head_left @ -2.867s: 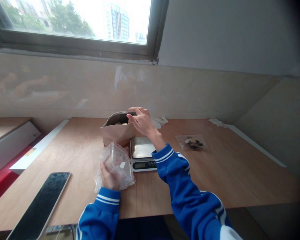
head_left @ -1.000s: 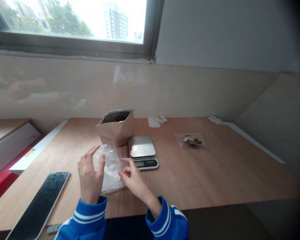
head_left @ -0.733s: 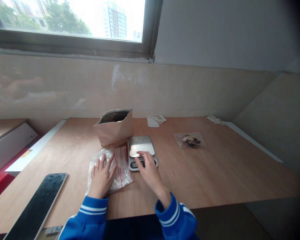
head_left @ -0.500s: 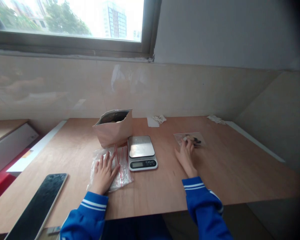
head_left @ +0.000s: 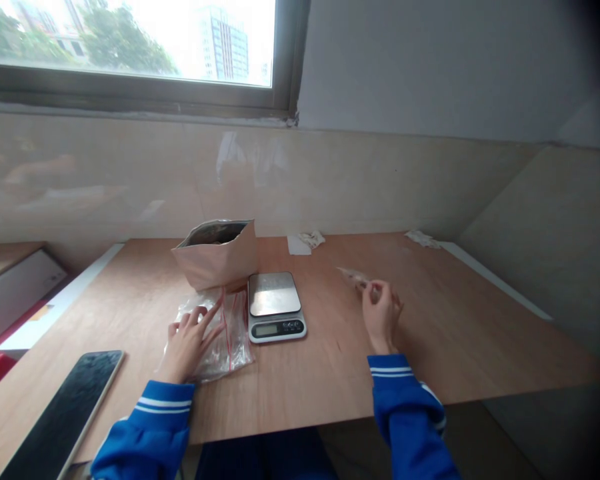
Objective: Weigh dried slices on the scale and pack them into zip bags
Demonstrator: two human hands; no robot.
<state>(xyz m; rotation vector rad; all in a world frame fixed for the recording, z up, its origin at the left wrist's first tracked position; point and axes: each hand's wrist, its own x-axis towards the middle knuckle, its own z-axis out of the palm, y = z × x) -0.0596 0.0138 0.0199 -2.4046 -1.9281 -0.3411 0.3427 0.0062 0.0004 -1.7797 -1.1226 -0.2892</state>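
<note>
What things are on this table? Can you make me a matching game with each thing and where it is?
Things:
1. Kraft paper pouch
2. Digital kitchen scale
3. Smartphone
4. Small clear plastic bag

Where or how:
A. Held up in the fingers of the right hand
B. Lying dark glass up at the front left
C. Standing open behind the clear zip bag under the left hand
D. Standing just right of that zip bag

Right pairs: 1-C, 2-D, 3-B, 4-A
</note>
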